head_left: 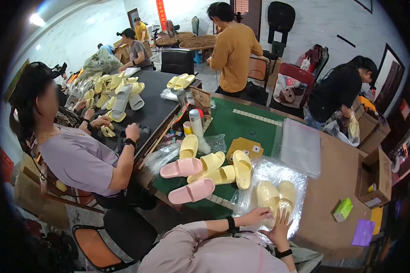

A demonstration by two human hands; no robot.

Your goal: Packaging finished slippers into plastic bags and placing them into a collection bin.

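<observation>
A pair of pale yellow slide sandals point(276, 196) lies inside a clear plastic bag point(300, 179) at the near edge of the table. My left hand point(256, 215) is closed, its fingers pinching the bag's near edge below the sandals. Spread flat, the fingers of my right hand point(279, 229) rest on the near end of the bag, beside the left. Just left of the bag, a yellow slide point(242, 169) leans among several loose yellow slides. Two pink slides point(192, 191) lie left of those.
A stack of clear bags point(299, 148) lies beyond the bagged pair. To the right are a green-and-white packet point(343, 209), a purple sheet point(363, 232) and an open cardboard box point(375, 177). A co-worker point(82, 150) sits at the left by a black table point(155, 88) heaped with slides.
</observation>
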